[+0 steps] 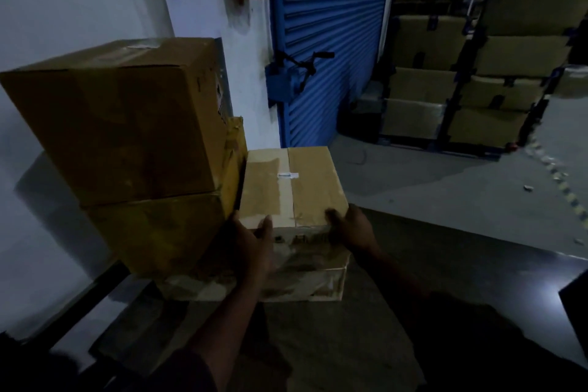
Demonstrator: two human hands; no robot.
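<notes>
Carton with the taped top (296, 188) sits just right of the stack, on or barely above a flatter carton (305, 283) by the floor (413, 188); whether its weight rests there, I cannot tell. Your left hand (251, 242) wraps the near left corner, thumb on the top edge, and your right hand (353, 229) has its fingers (332, 215) curled over the near right corner, so both are grasping it. One big carton (121, 124) already lies on another (159, 232) at the left. By my judgement you are mid-handling: what remains is to seat this one square and release it, or lift it clear.
</notes>
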